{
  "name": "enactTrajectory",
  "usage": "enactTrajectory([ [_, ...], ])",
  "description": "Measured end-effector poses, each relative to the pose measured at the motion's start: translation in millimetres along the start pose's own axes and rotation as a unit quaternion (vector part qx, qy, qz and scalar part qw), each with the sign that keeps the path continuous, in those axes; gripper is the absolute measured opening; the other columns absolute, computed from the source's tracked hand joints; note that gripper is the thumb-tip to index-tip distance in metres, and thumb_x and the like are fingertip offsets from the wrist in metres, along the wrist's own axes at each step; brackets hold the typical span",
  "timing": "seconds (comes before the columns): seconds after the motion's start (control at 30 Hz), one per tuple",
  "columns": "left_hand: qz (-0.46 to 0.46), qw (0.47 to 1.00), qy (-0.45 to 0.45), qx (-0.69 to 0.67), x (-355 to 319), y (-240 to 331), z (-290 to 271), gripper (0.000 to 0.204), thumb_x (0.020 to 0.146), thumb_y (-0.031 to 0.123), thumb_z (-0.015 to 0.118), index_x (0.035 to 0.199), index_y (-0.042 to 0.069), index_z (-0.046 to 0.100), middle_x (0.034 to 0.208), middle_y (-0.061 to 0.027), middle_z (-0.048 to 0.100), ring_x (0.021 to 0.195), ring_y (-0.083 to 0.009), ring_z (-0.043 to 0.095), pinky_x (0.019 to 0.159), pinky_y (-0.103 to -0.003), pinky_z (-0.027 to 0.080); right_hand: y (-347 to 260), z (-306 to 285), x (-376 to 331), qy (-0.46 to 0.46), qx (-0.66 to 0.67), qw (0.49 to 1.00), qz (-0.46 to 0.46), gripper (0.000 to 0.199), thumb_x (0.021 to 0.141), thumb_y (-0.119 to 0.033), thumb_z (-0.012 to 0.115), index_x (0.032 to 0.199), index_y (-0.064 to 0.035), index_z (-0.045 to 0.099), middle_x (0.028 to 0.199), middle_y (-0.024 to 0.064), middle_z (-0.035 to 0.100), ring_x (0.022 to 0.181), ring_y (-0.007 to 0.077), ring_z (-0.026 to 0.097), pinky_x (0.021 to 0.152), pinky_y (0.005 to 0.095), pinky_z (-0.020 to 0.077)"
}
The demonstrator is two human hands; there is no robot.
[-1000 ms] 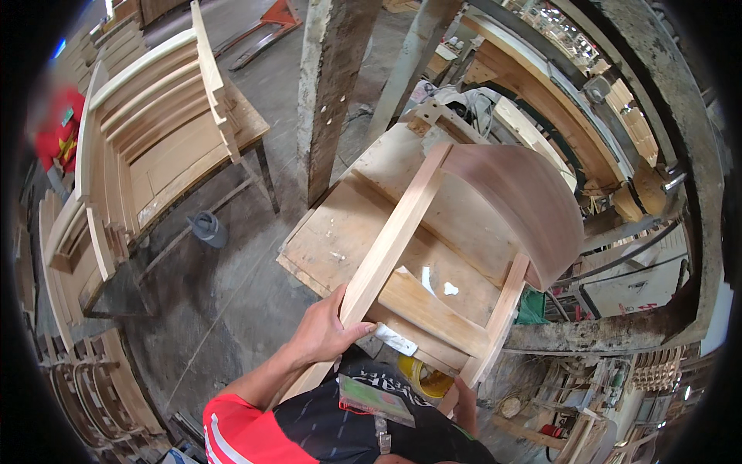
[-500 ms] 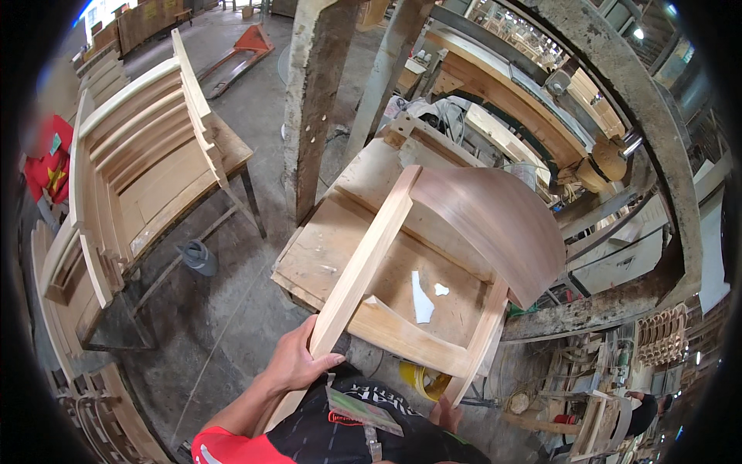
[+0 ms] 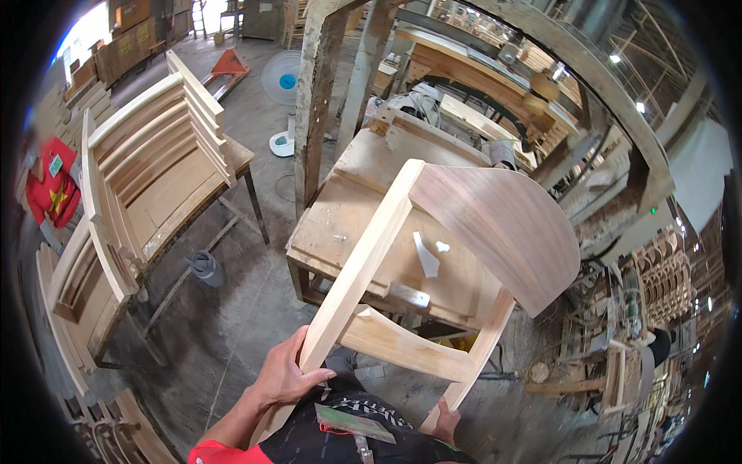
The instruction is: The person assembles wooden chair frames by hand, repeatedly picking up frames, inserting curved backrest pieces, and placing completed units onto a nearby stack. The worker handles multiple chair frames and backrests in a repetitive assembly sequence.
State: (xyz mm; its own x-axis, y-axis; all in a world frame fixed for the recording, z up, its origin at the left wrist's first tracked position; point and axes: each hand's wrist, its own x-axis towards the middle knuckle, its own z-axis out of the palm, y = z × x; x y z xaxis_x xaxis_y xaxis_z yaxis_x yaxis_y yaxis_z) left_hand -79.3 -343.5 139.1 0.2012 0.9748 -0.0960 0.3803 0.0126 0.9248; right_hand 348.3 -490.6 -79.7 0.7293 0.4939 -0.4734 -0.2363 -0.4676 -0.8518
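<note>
Wooden chair frame (image 3: pixel 406 348) held tilted at the near side of the workbench (image 3: pixel 340 209), brown backrest (image 3: pixel 506 232) toward the bench's right. Contact with bench: cannot tell. Left hand (image 3: pixel 282 371) clasps the left post (image 3: pixel 365 263), thumb along one side, other fingers mostly hidden. Right hand (image 3: pixel 443 423) at the lower right post (image 3: pixel 485 340); fingers partly hidden, grip cannot be told. White scrap (image 3: pixel 426 259) on the workbench; grey bucket (image 3: pixel 205 268) on floor left of it; fan (image 3: pixel 280 80) beyond.

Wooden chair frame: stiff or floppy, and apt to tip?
The wooden chair frame looks stiff: a crossrail joins its two posts. It may dip at the far end, where the broad backrest panel sits beyond the left hand and right hand.
</note>
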Motion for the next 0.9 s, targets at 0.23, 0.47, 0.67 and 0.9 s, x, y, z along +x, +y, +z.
enactTrajectory([
  [0.23, 0.046, 0.996, -0.071, 0.033, -40.2, -4.4, -13.5, 0.083, 0.078, 0.044, 0.088, 0.142, 0.005, 0.053, 0.119, -0.0215, 0.069, 0.11, -0.039, 0.068, 0.095, -0.042, 0.053, 53.5, -40.0, -103.1, 0.046, 0.054, 0.997, -0.011, 0.024, 0.095, -0.015, 0.074, 0.108, 0.0033, 0.067, 0.076, 0.01, 0.067, 0.06, 0.022, 0.065, 0.055, 0.0374, 0.0546],
  [0.47, 0.079, 0.981, -0.175, 0.029, -27.3, 16.5, -8.2, 0.078, 0.079, 0.039, 0.089, 0.14, 0.007, 0.054, 0.12, -0.0212, 0.07, 0.109, -0.0391, 0.069, 0.094, -0.043, 0.053, 90.6, -57.2, -164.1, 0.107, 0.129, 0.985, 0.031, 0.033, 0.094, -0.026, 0.075, 0.107, 0.0023, 0.065, 0.075, 0.0114, 0.066, 0.061, 0.024, 0.065, 0.056, 0.0398, 0.0532],
  [0.67, 0.188, 0.95, -0.245, 0.037, 6.9, 35.1, 5.0, 0.075, 0.08, 0.037, 0.088, 0.139, 0.006, 0.054, 0.118, -0.0224, 0.07, 0.11, -0.0409, 0.068, 0.094, -0.045, 0.053, 140.1, -53.6, -193.4, 0.18, 0.181, 0.967, 0.018, 0.035, 0.091, -0.03, 0.078, 0.103, 0.0007, 0.067, 0.078, 0.0084, 0.066, 0.065, 0.0206, 0.064, 0.058, 0.0377, 0.052],
  [0.9, 0.256, 0.91, -0.32, 0.056, 52.2, 52.5, 20.9, 0.08, 0.076, 0.034, 0.091, 0.139, 0.004, 0.052, 0.113, -0.0234, 0.07, 0.106, -0.0408, 0.07, 0.092, -0.044, 0.054, 144.8, -24.6, -230.7, 0.241, 0.208, 0.948, -0.008, 0.039, 0.094, -0.041, 0.077, 0.092, -0.0027, 0.07, 0.072, 0.0042, 0.063, 0.061, 0.017, 0.062, 0.054, 0.0342, 0.0493],
])
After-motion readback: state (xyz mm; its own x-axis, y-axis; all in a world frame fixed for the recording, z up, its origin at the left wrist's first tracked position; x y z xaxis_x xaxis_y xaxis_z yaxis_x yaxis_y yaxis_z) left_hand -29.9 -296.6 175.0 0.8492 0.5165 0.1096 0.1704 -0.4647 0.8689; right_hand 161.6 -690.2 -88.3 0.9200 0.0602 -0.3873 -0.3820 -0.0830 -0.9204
